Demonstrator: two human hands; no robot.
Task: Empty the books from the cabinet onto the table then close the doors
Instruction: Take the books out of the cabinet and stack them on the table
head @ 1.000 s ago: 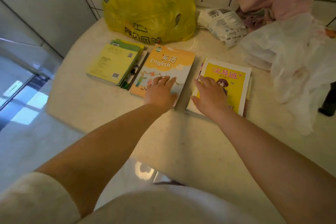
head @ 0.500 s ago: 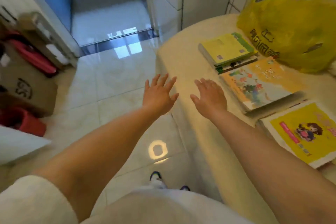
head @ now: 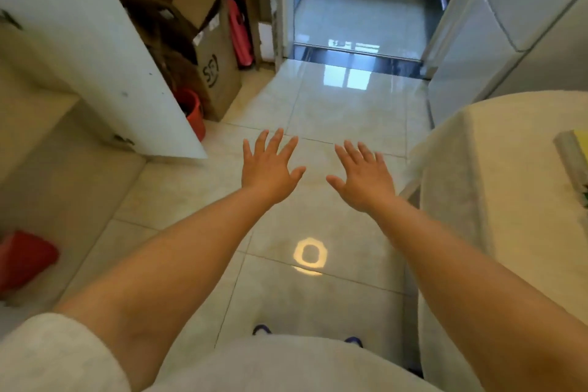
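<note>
Both hands have left the books and swung away from the table (head: 509, 143). Left hand (head: 269, 169) and right hand (head: 366, 177) are spread wide, holding nothing. One book (head: 572, 156) peeks at the table's right edge. The white door (head: 105, 73) still stands open, so closing looks left.

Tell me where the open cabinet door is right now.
In the head view the white cabinet door hangs open on the left, ahead of the left hand, with the cardboard boxes and a red bucket just behind it.
</note>
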